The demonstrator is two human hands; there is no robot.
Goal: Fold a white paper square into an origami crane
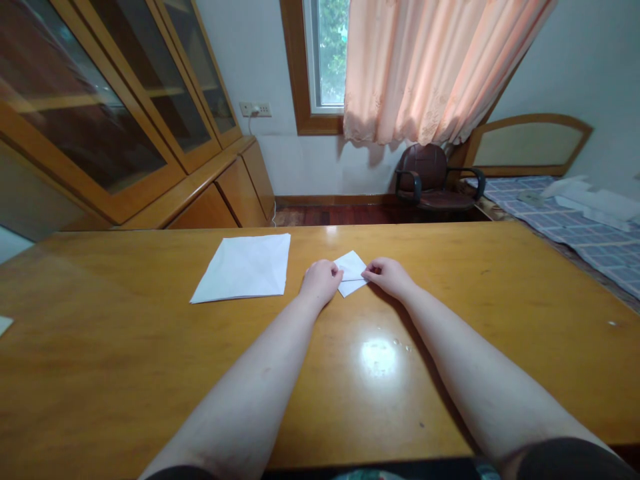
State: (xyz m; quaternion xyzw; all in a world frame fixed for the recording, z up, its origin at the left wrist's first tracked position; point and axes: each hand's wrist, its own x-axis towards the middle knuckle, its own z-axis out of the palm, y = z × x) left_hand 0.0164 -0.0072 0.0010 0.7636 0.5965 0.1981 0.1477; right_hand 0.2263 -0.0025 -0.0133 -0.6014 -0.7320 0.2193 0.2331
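A small folded piece of white paper [352, 268] lies on the wooden table [150, 373], turned like a diamond with a crease line across its middle. My left hand [321, 280] pinches its left corner between thumb and fingers. At the opposite corner, my right hand [389, 275] grips the paper's edge the same way. To the left of my hands rests a stack of larger white paper sheets [245, 268], flat on the tabletop and apart from both hands.
Beyond the table's far edge stand a glass-door cabinet [195, 173] at left, a dark red office chair [425, 173] and a bed [560, 213] at right. A pale corner of something [4, 325] shows at the left edge.
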